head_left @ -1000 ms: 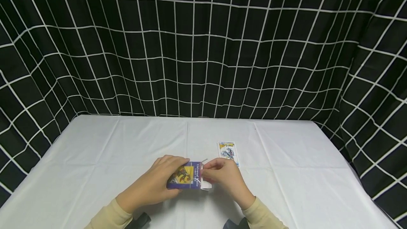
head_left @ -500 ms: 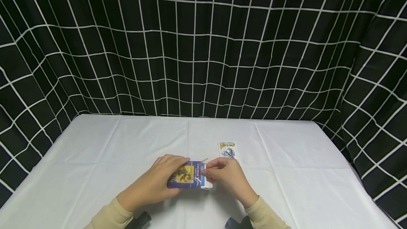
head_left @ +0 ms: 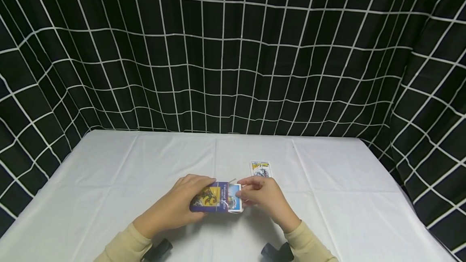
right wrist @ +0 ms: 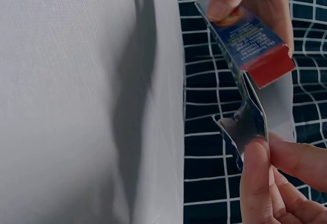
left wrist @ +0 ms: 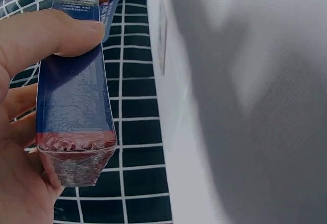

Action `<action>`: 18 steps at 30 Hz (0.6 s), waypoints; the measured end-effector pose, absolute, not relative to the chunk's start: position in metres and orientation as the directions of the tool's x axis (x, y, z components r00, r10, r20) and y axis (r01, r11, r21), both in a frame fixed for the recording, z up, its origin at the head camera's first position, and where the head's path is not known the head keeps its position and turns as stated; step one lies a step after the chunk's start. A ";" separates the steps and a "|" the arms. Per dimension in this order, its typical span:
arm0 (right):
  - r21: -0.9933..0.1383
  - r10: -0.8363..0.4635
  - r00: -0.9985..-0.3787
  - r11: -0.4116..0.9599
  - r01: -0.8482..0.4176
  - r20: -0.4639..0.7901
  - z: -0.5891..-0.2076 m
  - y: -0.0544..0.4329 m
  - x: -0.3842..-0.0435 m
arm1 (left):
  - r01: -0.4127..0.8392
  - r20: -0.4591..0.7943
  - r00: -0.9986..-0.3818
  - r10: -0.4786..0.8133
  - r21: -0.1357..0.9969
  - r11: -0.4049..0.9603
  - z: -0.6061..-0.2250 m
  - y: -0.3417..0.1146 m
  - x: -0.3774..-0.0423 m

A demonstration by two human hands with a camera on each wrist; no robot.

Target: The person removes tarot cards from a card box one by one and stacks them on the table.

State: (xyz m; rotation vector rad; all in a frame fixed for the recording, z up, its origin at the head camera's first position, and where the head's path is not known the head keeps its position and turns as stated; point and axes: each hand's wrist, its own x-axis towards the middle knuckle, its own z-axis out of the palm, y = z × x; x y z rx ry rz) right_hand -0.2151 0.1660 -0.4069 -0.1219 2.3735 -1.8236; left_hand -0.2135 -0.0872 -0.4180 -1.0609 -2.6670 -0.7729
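Note:
My left hand [head_left: 174, 205] grips a purple-blue tarot card box [head_left: 209, 198], thumb on its near side and fingers round the far side. Crinkled clear wrap shows on the near end of the box [left wrist: 76, 101] in the left wrist view. A picture card [head_left: 234, 191] with a light-blue design sticks out of the box's open right end. The thumb and fingers of my right hand [head_left: 267, 199] pinch that card at its outer edge. In the right wrist view an opened end flap [right wrist: 235, 132] hangs beside the right fingertips.
Another picture card [head_left: 260, 168] lies face up on the white tablecloth [head_left: 145, 161], just beyond the right hand and partly hidden by it. A black curtain with a white grid [head_left: 225, 60] rises behind and at both sides of the table.
The right hand has shifted slightly right, drawing the picture card partly out of the box, so more of its blue face shows. The left hand keeps its grip, the box slightly higher in view.

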 end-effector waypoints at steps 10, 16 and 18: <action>-0.956 -0.151 -0.987 0.294 0.011 -0.058 -0.404 0.173 -0.218 | 0.636 0.301 -0.770 0.562 0.426 0.644 -0.417 -0.088 -0.215; -0.952 -0.148 -0.987 0.305 0.012 -0.060 -0.399 0.176 -0.218 | 0.635 0.298 -0.771 0.563 0.420 0.648 -0.418 -0.089 -0.217; -0.951 -0.141 -0.988 0.309 0.015 -0.062 -0.398 0.178 -0.218 | 0.641 0.301 -0.766 0.569 0.420 0.642 -0.418 -0.089 -0.217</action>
